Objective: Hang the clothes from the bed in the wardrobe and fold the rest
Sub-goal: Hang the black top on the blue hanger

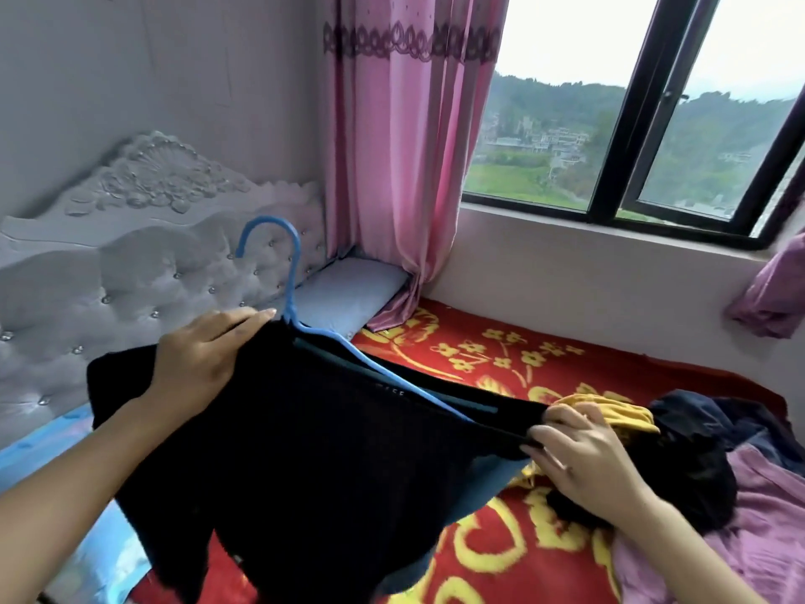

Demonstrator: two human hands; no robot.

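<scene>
You have a dark-framed window looking onto green hills. Left of it hangs a pink curtain, and further left stands a grey tufted headboard. Below its left corner lies a pale pillow. Under its right corner bunches purple cloth.

Left hand gripped black garment at blue hanger neck | right hand pinched its collar edge | clothes pile near bed's right edge

head | worn at head height | faces forward and down | close over bed
</scene>
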